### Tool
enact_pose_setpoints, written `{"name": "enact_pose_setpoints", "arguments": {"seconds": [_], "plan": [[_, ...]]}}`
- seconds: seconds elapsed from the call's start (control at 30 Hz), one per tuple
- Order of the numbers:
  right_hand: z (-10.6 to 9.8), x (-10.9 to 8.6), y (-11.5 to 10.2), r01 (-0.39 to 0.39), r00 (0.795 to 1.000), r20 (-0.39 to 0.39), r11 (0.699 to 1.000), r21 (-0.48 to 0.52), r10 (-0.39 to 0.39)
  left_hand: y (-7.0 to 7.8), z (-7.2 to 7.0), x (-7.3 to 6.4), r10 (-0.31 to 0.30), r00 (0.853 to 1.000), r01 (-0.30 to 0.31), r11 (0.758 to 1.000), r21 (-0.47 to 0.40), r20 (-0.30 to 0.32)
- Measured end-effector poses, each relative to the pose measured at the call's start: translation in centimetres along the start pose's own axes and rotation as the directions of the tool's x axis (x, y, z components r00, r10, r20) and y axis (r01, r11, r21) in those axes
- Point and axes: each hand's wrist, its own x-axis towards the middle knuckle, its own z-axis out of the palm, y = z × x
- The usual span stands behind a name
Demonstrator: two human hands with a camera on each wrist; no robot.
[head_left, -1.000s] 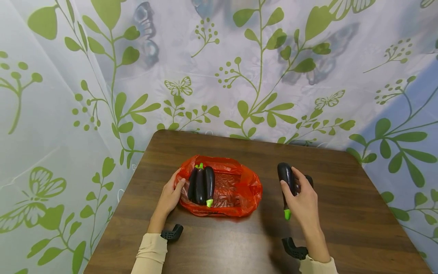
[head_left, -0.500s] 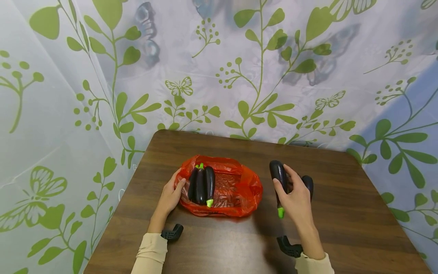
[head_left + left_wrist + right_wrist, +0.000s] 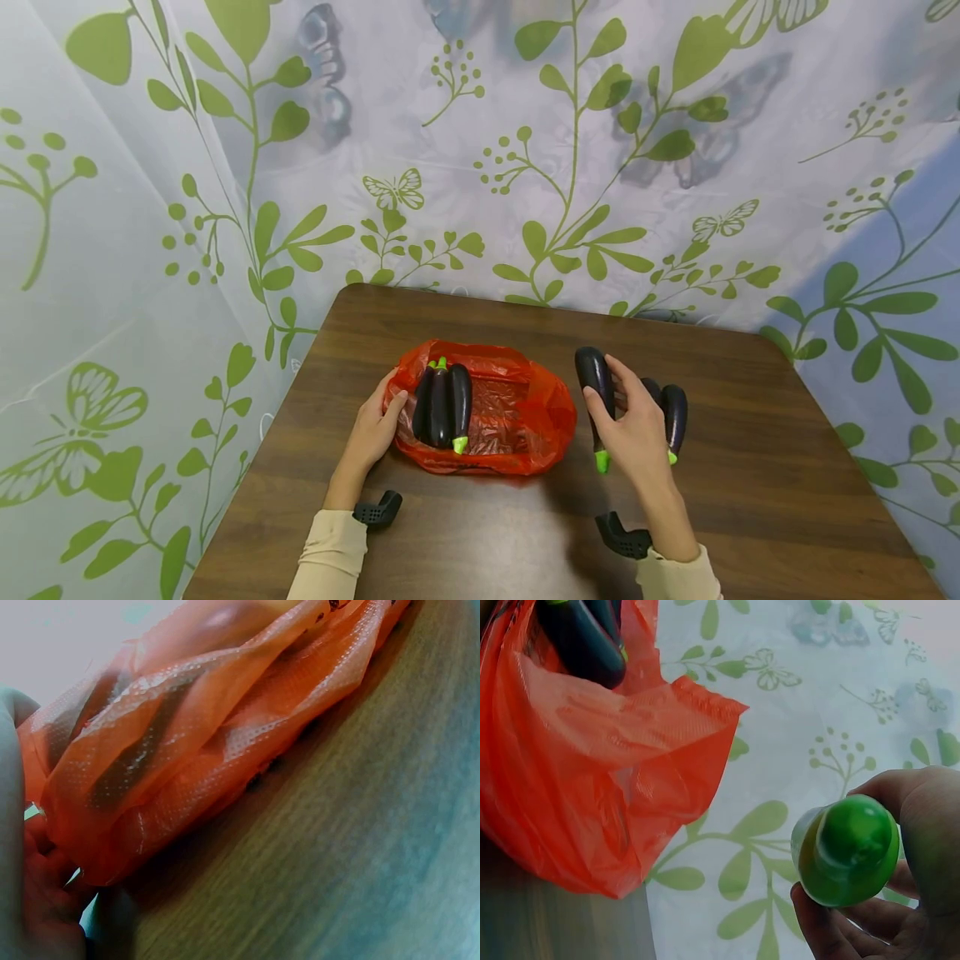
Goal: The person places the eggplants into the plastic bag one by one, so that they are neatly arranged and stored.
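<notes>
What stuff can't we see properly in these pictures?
Head view: the loose eggplant nearest the right hand is partly hidden by it.
Left wrist view: the things inside the red bag are blurry shapes behind its plastic.
Left wrist view: the left hand is cut off by the left edge.
Right wrist view: the held eggplant's body is mostly hidden behind its green cap.

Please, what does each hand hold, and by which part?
The right hand holds an eggplant by its dark body, not the green end; the left hand holds the red bag by its left edge.
</notes>
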Motion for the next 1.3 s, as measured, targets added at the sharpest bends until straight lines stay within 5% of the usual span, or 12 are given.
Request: {"name": "enact_pose_setpoints", "arguments": {"seconds": [0.8, 1.3], "plan": [[2.3, 0.2, -2.2, 0.052, 0.996, 0.065, 0.995, 0.083, -0.058, -0.1, 0.0, 0.0, -0.009, 1.000, 0.009, 1.000, -0.004, 0.012], [3.9, 0.1, -3.4, 0.010, 0.992, 0.123, 0.991, 0.130, -0.026, 0.2, 0.0, -0.1, -0.022, 1.000, 0.022, 1.000, -0.014, 0.010]]}}
